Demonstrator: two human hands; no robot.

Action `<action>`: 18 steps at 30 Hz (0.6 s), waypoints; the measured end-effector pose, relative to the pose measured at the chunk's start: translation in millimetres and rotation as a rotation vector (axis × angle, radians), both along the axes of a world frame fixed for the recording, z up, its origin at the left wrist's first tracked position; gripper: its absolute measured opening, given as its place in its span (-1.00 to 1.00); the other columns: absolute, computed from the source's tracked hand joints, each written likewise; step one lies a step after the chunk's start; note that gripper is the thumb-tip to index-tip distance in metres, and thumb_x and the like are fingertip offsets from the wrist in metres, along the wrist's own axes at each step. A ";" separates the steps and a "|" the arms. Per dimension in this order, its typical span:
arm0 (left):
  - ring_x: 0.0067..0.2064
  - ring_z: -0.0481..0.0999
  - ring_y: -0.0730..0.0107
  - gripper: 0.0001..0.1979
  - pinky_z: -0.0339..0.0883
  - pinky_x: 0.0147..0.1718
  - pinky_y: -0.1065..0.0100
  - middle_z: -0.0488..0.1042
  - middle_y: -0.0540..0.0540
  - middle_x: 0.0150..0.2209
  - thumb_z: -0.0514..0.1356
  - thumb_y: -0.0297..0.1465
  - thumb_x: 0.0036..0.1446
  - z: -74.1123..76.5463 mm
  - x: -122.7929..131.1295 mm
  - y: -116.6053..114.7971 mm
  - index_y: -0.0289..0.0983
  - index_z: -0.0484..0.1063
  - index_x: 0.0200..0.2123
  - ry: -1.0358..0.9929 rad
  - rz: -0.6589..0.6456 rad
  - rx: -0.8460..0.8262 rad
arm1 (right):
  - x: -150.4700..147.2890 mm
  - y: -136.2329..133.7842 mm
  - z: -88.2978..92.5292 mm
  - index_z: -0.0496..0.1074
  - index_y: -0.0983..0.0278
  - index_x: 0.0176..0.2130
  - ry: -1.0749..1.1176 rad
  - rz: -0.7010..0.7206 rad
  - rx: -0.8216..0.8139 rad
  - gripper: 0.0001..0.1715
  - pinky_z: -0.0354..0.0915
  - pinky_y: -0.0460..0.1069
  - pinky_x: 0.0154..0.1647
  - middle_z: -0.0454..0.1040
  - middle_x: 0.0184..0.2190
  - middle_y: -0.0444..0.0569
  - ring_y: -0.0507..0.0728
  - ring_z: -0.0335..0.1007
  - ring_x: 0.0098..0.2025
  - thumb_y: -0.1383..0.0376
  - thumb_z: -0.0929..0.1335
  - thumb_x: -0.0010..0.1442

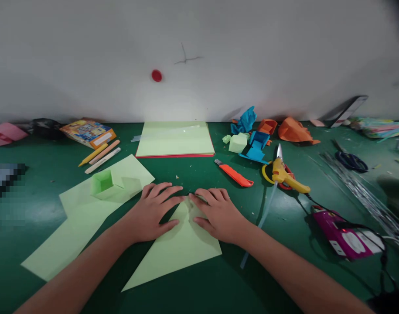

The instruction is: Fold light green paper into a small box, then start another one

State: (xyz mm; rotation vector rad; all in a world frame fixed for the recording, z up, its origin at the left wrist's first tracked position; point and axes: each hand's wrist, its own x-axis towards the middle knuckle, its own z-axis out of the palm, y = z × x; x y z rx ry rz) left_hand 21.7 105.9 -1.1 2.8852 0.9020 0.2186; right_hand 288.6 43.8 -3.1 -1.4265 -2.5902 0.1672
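Note:
A pale green sheet of paper [181, 250] lies on the green table in front of me, its pointed top between my hands. My left hand [155, 211] is open, its fingers spread beside the paper's upper left edge and the thumb over that edge. My right hand [219, 213] rests on the upper right part with its fingers stretched out and the index fingertip near the tip. The paper under my right hand is partly hidden. To the left, a small green open paper box [106, 184] sits on other pale green paper pieces [78, 233].
An orange utility knife [234, 173], scissors [279, 159] and a yellow glue gun [289, 176] lie to the right, with a purple box [343, 235] and cable beyond. At the back are stacked paper sheets [175, 137], crumpled blue paper [248, 120] and several markers [99, 155].

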 end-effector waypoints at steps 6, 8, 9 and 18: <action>0.37 0.19 -0.22 -0.52 -0.04 0.28 -0.23 0.28 -0.10 0.40 0.15 -0.07 0.29 0.8 0.3 -0.4 0.01 0.42 0.24 -0.017 0.025 0.017 | -1.7 -2.9 1.3 0.29 0.28 0.34 0.007 -0.022 0.021 -0.40 0.17 0.29 0.17 0.35 0.26 0.16 0.38 0.13 0.21 0.07 0.26 0.46; 0.37 0.19 -0.23 -0.53 -0.05 0.28 -0.23 0.27 -0.10 0.40 0.16 -0.07 0.29 0.8 0.2 -0.6 0.01 0.43 0.23 -0.018 0.033 0.018 | -1.8 -3.8 1.6 0.30 0.29 0.34 0.007 -0.026 0.025 -0.41 0.17 0.29 0.18 0.35 0.27 0.15 0.38 0.12 0.21 0.08 0.26 0.46; 0.37 0.19 -0.23 -0.53 -0.05 0.28 -0.23 0.28 -0.11 0.40 0.16 -0.07 0.29 0.9 0.2 -0.6 0.01 0.43 0.22 -0.014 0.034 0.017 | -1.8 -4.2 1.5 0.30 0.30 0.34 0.008 -0.028 0.025 -0.41 0.17 0.29 0.19 0.35 0.27 0.15 0.38 0.12 0.21 0.08 0.26 0.46; 0.37 0.19 -0.19 -0.50 -0.01 0.27 -0.20 0.25 -0.11 0.41 0.13 -0.05 0.32 1.6 -1.9 0.5 0.02 0.38 0.27 -0.007 0.020 0.006 | -1.6 -4.8 -0.4 0.23 0.25 0.39 0.019 -0.033 0.005 -0.38 0.18 0.30 0.17 0.33 0.30 0.16 0.37 0.17 0.20 0.08 0.25 0.46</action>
